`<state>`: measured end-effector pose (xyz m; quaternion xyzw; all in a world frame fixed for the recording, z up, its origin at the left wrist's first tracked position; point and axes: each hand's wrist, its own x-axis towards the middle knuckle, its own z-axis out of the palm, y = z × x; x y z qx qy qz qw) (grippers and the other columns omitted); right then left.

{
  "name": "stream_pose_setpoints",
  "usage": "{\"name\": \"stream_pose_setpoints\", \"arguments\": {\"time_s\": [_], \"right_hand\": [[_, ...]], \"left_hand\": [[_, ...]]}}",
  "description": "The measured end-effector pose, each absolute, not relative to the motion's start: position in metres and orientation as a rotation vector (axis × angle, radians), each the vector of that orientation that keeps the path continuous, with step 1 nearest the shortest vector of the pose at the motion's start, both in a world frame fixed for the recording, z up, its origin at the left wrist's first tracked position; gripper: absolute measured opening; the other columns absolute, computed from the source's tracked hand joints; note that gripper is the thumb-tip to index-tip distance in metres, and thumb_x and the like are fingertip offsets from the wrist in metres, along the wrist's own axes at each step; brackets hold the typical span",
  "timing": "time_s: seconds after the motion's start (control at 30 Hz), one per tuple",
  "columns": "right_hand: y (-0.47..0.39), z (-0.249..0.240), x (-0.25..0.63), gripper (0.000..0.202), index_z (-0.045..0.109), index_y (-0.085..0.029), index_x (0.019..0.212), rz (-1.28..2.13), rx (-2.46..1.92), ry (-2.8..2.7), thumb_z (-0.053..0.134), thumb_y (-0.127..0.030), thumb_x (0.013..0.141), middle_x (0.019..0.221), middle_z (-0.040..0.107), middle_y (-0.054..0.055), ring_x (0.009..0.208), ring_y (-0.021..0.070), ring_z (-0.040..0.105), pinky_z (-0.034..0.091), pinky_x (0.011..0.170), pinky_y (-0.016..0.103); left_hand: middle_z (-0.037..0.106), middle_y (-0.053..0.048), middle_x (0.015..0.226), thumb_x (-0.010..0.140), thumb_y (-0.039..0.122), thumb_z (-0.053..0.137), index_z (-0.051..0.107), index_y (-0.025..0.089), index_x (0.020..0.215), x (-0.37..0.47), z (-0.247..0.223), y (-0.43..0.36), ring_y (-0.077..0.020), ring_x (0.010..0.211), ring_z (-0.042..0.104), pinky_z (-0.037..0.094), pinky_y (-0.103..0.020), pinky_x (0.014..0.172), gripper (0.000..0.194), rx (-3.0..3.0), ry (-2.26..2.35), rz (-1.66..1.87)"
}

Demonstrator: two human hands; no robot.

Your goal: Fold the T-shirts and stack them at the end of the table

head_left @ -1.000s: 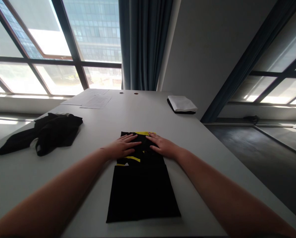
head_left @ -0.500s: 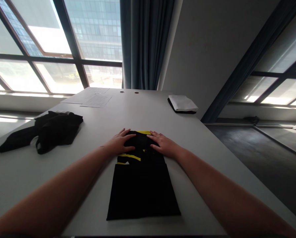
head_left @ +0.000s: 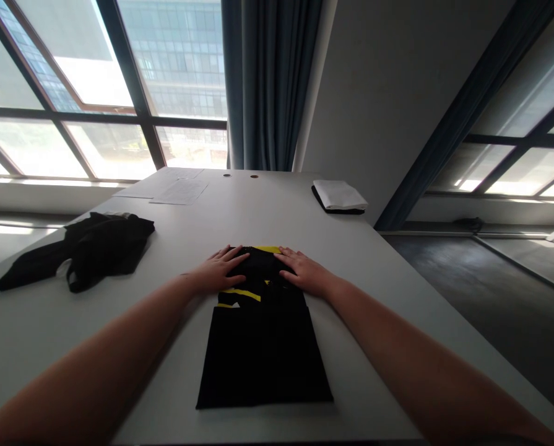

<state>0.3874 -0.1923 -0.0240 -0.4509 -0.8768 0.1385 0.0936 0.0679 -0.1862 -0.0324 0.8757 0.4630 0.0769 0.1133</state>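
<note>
A black garment (head_left: 262, 353) with yellow stripes lies folded into a long narrow shape in front of me. Its near part is plain black, and the yellow shows on the far part. My left hand (head_left: 216, 271) rests flat on the far left side of the cloth, fingers spread. Opposite it, my right hand (head_left: 304, 271) lies on the far right corner, also with fingers stretched out and apart. Between the hands a yellow band runs along the garment's far edge. Neither hand grips the fabric.
On the white table (head_left: 165, 365), a crumpled black garment (head_left: 104, 248) lies at the left. Folded white cloth (head_left: 340, 194) sits on something black at the back right. Paper sheets (head_left: 179, 191) lie at the back left, and two small round holes show near the far edge.
The left hand has shifted slightly to the left on the cloth. The right hand and the garment stay nearly as they were; the view has moved a little.
</note>
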Motion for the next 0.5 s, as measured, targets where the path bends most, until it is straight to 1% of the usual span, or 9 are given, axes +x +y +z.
{"name": "stream_pose_setpoints", "arguments": {"time_s": [0.07, 0.17, 0.2, 0.27, 0.33, 0.4, 0.43, 0.5], "right_hand": [[-0.193, -0.023, 0.387, 0.063, 0.040, -0.021, 0.161, 0.420, -1.336, -2.598, 0.049, -0.043, 0.102, 0.170, 0.027, 0.013, 0.158, 0.0284, 0.024, 0.018, 0.128, 0.053], [-0.192, -0.024, 0.388, 0.063, 0.040, -0.022, 0.160, 0.422, -1.326, -2.596, 0.049, -0.043, 0.102, 0.170, 0.027, 0.013, 0.158, 0.0286, 0.023, 0.018, 0.128, 0.054], [-0.192, -0.025, 0.388, 0.063, 0.041, -0.022, 0.160, 0.421, -1.321, -2.596, 0.049, -0.043, 0.102, 0.170, 0.027, 0.013, 0.158, 0.0286, 0.023, 0.018, 0.128, 0.054], [-0.191, -0.027, 0.388, 0.062, 0.041, -0.022, 0.160, 0.415, -1.316, -2.602, 0.049, -0.043, 0.102, 0.170, 0.027, 0.013, 0.158, 0.0289, 0.023, 0.019, 0.127, 0.055], [-0.192, -0.027, 0.388, 0.062, 0.041, -0.020, 0.160, 0.401, -1.314, -2.607, 0.050, -0.042, 0.102, 0.170, 0.028, 0.014, 0.157, 0.0298, 0.024, 0.019, 0.127, 0.055], [-0.192, -0.026, 0.388, 0.060, 0.045, -0.020, 0.157, 0.360, -1.303, -2.598, 0.053, -0.040, 0.101, 0.168, 0.031, 0.015, 0.156, 0.0310, 0.029, 0.022, 0.126, 0.056], [-0.193, -0.025, 0.387, 0.057, 0.049, -0.020, 0.154, 0.321, -1.288, -2.585, 0.055, -0.038, 0.100, 0.166, 0.036, 0.015, 0.154, 0.0315, 0.033, 0.023, 0.125, 0.057], [-0.194, -0.021, 0.387, 0.046, 0.061, -0.018, 0.141, 0.208, -1.241, -2.540, 0.060, -0.033, 0.098, 0.154, 0.053, 0.016, 0.144, 0.0318, 0.046, 0.030, 0.122, 0.055]], "left_hand": [[0.029, -0.001, 0.171, 0.097, 0.065, 0.050, 0.040, 0.038, 0.160, 0.067, -0.033, -0.184, -0.0371, 0.157, 0.021, 0.021, -0.054, 0.127, 0.070, 2.584, 1.342, 0.288], [0.044, -0.002, 0.162, 0.105, 0.056, 0.036, 0.051, 0.035, 0.153, 0.068, -0.035, -0.181, -0.0292, 0.150, 0.037, 0.025, -0.048, 0.127, 0.054, 2.594, 1.318, 0.413], [0.048, -0.002, 0.159, 0.106, 0.053, 0.033, 0.054, 0.035, 0.150, 0.068, -0.036, -0.180, -0.0272, 0.147, 0.041, 0.028, -0.046, 0.126, 0.052, 2.596, 1.317, 0.441], [0.051, -0.003, 0.154, 0.106, 0.052, 0.034, 0.056, 0.034, 0.148, 0.068, -0.037, -0.179, -0.0259, 0.142, 0.046, 0.031, -0.045, 0.124, 0.050, 2.610, 1.318, 0.463], [0.051, -0.004, 0.154, 0.104, 0.052, 0.040, 0.056, 0.034, 0.147, 0.067, -0.036, -0.179, -0.0271, 0.141, 0.047, 0.034, -0.047, 0.123, 0.049, 2.631, 1.326, 0.452], [0.052, -0.004, 0.154, 0.103, 0.050, 0.044, 0.057, 0.033, 0.146, 0.068, -0.033, -0.180, -0.0293, 0.144, 0.044, 0.032, -0.051, 0.123, 0.048, 2.673, 1.341, 0.444], [0.054, -0.004, 0.153, 0.103, 0.048, 0.045, 0.059, 0.032, 0.144, 0.071, -0.029, -0.181, -0.0300, 0.146, 0.042, 0.029, -0.053, 0.125, 0.046, 2.706, 1.342, 0.451], [0.055, -0.003, 0.153, 0.104, 0.044, 0.044, 0.063, 0.030, 0.139, 0.083, -0.021, -0.181, -0.0296, 0.150, 0.038, 0.022, -0.055, 0.127, 0.042, 2.786, 1.315, 0.499]]}}
